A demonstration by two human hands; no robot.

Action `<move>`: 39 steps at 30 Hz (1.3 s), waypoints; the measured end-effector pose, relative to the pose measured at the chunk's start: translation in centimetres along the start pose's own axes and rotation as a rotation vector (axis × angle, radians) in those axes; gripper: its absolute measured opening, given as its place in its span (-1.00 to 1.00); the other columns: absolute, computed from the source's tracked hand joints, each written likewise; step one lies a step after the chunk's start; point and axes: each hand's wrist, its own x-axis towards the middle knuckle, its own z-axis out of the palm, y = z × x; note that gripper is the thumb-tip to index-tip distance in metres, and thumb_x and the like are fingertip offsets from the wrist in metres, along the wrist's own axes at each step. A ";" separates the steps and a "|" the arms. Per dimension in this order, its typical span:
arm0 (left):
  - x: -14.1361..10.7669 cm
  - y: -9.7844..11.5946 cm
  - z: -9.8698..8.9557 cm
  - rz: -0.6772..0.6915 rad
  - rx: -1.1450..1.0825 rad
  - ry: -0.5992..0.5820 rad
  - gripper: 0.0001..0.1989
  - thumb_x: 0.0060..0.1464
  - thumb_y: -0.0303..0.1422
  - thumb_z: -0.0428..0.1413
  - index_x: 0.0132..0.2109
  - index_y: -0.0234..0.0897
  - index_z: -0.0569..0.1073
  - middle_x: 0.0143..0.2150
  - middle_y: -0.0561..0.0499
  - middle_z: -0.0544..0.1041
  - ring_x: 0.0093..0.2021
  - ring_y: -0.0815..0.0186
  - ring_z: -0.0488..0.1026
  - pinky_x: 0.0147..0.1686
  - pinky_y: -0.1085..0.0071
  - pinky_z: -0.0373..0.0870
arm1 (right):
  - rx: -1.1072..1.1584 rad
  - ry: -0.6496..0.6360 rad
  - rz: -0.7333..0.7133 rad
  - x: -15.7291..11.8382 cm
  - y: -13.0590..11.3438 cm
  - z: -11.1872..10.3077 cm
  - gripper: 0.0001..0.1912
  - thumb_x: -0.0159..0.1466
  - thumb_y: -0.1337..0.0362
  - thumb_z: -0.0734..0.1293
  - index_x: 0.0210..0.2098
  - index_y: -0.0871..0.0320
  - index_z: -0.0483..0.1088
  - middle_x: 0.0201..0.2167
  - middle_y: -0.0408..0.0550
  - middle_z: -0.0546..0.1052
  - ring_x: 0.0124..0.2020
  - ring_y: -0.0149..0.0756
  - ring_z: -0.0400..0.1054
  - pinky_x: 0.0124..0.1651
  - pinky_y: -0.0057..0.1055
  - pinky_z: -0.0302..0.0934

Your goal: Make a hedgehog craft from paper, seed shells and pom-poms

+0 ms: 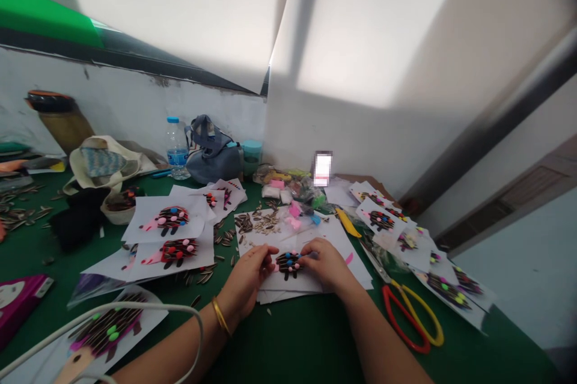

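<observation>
A small hedgehog figure (288, 264) of dark seeds with pink and blue pompoms lies on white paper (324, 288) in front of me. My left hand (250, 276), with a gold bangle at the wrist, rests at the figure's left side, thumb and index finger apart, nothing seen between them. At the figure's right edge my right hand (325, 262) has its fingertips pinched together; what they hold, if anything, is hidden. Sunflower seeds (265, 222) and pink pieces (294, 210) lie on the paper's far part.
Scissors (410, 312) with red and yellow handles lie at right beside a yellow cutter (348, 223). Hedgehog pictures (169, 222) are stacked on both sides. A bottle (177, 152) and grey-blue bag (214, 155) stand behind. A white cable (135, 307) crosses the lower left.
</observation>
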 end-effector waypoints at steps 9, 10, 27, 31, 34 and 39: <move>-0.1 0.0 0.0 -0.002 0.017 -0.002 -0.72 -0.13 -0.18 0.28 -0.35 -0.32 0.56 -0.42 0.05 0.37 -0.38 0.40 0.36 -0.25 0.45 0.38 | 0.026 0.021 0.005 0.0 -0.4 0.2 -0.93 0.10 0.32 0.42 -0.39 0.11 0.46 -0.33 -0.13 0.49 -0.20 -0.23 0.33 -0.14 -0.34 0.16; 0.0 0.0 0.0 0.001 0.019 -0.005 -0.71 -0.13 -0.16 0.28 -0.35 -0.32 0.56 -0.42 0.05 0.37 -0.38 0.40 0.36 -0.26 0.45 0.38 | 0.026 0.024 0.002 0.0 -0.4 0.2 -0.95 0.11 0.32 0.42 -0.40 0.10 0.47 -0.33 -0.13 0.49 -0.20 -0.24 0.33 -0.13 -0.34 0.16; 0.2 -0.3 -0.2 0.010 0.029 -0.007 -0.66 -0.18 -0.13 0.29 -0.34 -0.33 0.56 -0.41 0.07 0.36 -0.37 0.42 0.35 -0.25 0.46 0.36 | -0.009 0.002 -0.001 0.0 -0.4 0.1 -0.92 0.18 0.28 0.34 -0.38 0.08 0.50 -0.33 -0.10 0.51 -0.20 -0.25 0.33 -0.12 -0.38 0.14; 0.3 -0.2 -0.2 0.002 0.032 -0.007 -0.67 -0.17 -0.14 0.28 -0.35 -0.34 0.56 -0.41 0.07 0.36 -0.39 0.43 0.35 -0.26 0.46 0.36 | 0.001 -0.008 -0.037 -0.1 -0.5 -0.4 -0.86 0.24 0.26 0.30 -0.34 0.06 0.52 -0.32 -0.09 0.51 -0.20 -0.25 0.34 -0.09 -0.37 0.14; 0.2 -0.1 -0.2 -0.009 0.033 -0.009 -0.68 -0.15 -0.15 0.28 -0.34 -0.34 0.55 -0.41 0.06 0.36 -0.38 0.43 0.36 -0.25 0.47 0.36 | 0.004 0.017 -0.044 -0.1 -0.5 -0.7 -0.85 0.25 0.26 0.29 -0.33 0.07 0.52 -0.31 -0.09 0.52 -0.19 -0.24 0.34 -0.06 -0.34 0.13; 0.1 -0.1 -0.1 -0.003 0.027 -0.004 -0.68 -0.16 -0.16 0.28 -0.34 -0.35 0.54 -0.41 0.06 0.36 -0.38 0.43 0.35 -0.25 0.47 0.36 | -0.013 0.037 0.010 0.0 -0.4 -0.4 -0.93 0.18 0.28 0.35 -0.37 0.09 0.50 -0.32 -0.08 0.53 -0.18 -0.20 0.34 -0.09 -0.32 0.15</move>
